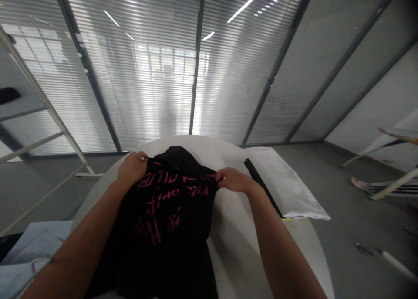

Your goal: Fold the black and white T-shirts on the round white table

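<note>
A black T-shirt [170, 229] with pink lettering lies on a round white table [300, 242], reaching from the table's middle toward me. My left hand [132, 167] is closed on the shirt's upper left edge. My right hand [233, 180] pinches the upper right edge. A fold of black cloth [178, 156] bulges up between the two hands, beyond the stretched edge.
A folded white cloth [282, 181] with a black strip [261, 185] along its left side lies on the table's right. A white metal rack [48, 116] stands at left. Glass walls with blinds are ahead. A person's shoe [361, 185] shows at far right on the grey floor.
</note>
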A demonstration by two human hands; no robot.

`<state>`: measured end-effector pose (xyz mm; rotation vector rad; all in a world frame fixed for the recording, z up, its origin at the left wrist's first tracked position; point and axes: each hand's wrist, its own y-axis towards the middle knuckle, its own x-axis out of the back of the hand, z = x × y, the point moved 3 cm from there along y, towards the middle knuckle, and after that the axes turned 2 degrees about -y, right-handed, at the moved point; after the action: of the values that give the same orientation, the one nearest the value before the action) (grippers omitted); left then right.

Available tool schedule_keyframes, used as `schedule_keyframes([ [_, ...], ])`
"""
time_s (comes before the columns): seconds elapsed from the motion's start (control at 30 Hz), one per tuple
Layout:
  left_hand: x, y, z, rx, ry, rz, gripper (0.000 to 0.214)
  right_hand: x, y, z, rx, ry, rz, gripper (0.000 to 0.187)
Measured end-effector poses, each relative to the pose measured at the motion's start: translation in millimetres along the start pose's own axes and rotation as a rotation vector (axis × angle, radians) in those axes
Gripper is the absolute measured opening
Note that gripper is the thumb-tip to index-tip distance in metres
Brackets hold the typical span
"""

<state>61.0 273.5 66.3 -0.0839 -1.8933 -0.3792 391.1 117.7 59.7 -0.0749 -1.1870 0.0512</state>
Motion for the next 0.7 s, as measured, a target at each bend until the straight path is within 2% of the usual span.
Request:
schedule_keyframes([
  [0.13, -6.9, -4.5, -3.0, -0.002, 0.015, 0.020, 0.038, 5.2, -4.4, -14.0, -0.007, 0.003, -0.025, 0.014],
  [0.27, -16.4, -12.5, -10.8, -0.009, 0.078, 0.043, 0.040, 5.2, -1.0, -13.5, -0.034, -0.021, -0.127, 0.016],
  [0.47, -23.7, -23.3, -46.7, -0.193, 0.134, 0.086, 0.050, 3.4, 9.3, -4.9, 0.059, 0.136, -0.346, 0.022],
  [0.57, -29.3, -23.9, -55.7, -0.186, 0.145, 0.111, 0.054, 5.0, 11.0, -13.8, -0.021, 0.146, -0.424, 0.022],
  [0.7, -39.3, -24.3, -49.9, -0.138, 0.179, 0.149, 0.056, 5.2, 12.1, -31.0, -0.215, 0.105, -0.505, 0.021],
])
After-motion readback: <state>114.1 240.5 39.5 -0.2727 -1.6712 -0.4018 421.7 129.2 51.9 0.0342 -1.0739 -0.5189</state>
